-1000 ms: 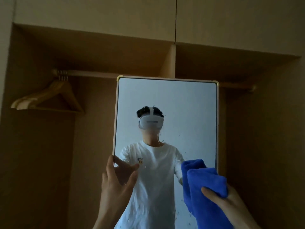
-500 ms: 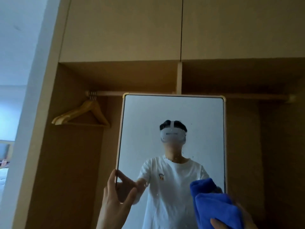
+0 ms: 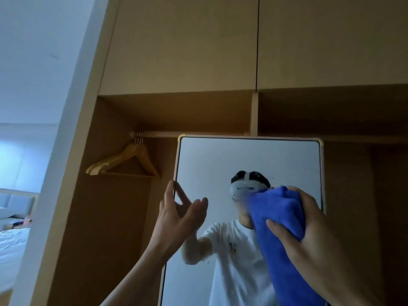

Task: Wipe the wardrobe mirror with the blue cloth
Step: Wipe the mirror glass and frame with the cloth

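Inside the wardrobe, hangers hang beside the mirror; right hand grips cloth.

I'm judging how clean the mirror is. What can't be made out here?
Head view only:
Bottom of the mirror: cut off by the picture's lower edge.
Glass behind the cloth and right hand: hidden by them.
Number of specks: too small to count.
Grip of the left hand on the mirror's edge: unclear.

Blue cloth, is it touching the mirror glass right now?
Cannot tell. In the head view the blue cloth, gripped by the right hand, overlaps the mirror, but its blurred edge hides any contact or gap.
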`<action>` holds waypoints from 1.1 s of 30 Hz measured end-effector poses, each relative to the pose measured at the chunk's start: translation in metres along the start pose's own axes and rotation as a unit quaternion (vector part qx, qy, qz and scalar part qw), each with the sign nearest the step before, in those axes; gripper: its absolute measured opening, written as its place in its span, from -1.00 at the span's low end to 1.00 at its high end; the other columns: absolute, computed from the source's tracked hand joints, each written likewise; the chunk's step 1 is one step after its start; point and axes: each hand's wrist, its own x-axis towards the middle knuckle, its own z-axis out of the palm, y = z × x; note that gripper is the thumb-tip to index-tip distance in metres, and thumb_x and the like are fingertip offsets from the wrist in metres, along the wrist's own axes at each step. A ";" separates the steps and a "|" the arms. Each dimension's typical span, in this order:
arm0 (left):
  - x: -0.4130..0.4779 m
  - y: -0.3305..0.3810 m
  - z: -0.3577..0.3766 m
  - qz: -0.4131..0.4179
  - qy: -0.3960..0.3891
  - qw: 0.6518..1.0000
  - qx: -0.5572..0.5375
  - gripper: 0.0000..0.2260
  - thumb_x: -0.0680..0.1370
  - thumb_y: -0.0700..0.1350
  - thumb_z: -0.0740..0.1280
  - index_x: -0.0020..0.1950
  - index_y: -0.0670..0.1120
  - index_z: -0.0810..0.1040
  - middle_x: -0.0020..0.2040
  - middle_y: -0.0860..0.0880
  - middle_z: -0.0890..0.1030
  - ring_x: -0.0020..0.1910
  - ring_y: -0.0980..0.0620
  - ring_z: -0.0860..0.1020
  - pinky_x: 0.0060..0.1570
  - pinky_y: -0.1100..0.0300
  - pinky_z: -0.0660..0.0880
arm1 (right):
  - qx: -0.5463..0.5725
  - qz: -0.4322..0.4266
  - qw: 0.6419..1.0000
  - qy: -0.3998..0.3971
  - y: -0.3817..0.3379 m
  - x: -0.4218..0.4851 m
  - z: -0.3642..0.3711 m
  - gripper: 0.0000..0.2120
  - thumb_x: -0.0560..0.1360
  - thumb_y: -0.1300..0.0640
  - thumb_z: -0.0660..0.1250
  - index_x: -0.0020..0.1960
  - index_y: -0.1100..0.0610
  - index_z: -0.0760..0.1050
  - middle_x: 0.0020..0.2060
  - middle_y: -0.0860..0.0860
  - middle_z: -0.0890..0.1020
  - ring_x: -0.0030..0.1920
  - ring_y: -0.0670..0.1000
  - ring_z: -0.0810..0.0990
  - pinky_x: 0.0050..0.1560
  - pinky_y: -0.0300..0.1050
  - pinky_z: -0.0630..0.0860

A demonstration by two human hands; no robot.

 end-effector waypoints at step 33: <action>0.054 -0.029 -0.036 0.113 -0.107 0.976 -0.151 -0.50 0.60 -0.18 0.35 0.49 0.18 0.41 0.00 0.08 0.69 -0.13 0.19 0.67 -0.22 0.41 0.55 | -0.405 -0.392 0.823 -0.074 -0.066 0.118 0.128 -0.24 0.21 0.14 0.61 0.34 0.07 0.39 0.12 -0.03 0.57 0.05 0.01 0.50 -0.01 -0.04 0.58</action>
